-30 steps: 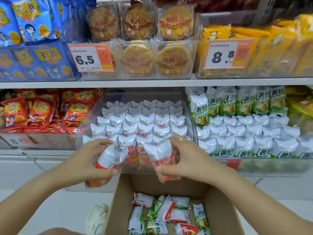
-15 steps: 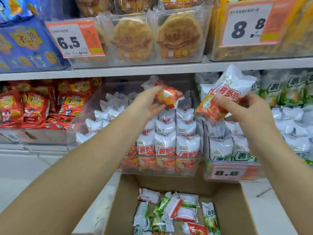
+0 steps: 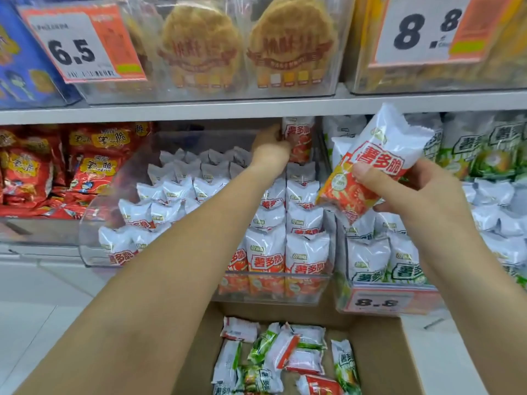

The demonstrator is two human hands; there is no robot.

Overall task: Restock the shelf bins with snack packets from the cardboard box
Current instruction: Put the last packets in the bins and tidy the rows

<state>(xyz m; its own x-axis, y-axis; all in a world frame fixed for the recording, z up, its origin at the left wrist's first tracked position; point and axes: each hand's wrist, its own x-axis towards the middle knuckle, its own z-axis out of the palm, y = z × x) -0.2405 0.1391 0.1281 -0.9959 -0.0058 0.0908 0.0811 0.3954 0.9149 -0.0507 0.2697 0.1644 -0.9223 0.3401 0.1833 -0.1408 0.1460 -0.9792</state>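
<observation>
Left hand (image 3: 271, 149) gripping one red-white packet (image 3: 298, 141) at the rear of the clear bin (image 3: 273, 292), right hand (image 3: 410, 195) clutching a second packet (image 3: 373, 166) beside it, cardboard box (image 3: 382, 352) below holding roughly ten loose packets

An orange-and-white paper price tag (image 3: 81, 44) on the upper clear bin reads "6.5". Another orange-and-white tag (image 3: 439, 27) at upper right reads "8.8". A lower orange price label (image 3: 379, 302) also shows "8.8". The white-and-red snack packet (image 3: 373, 163) in the right hand (image 3: 413, 195) reads "薯多脆".
</observation>
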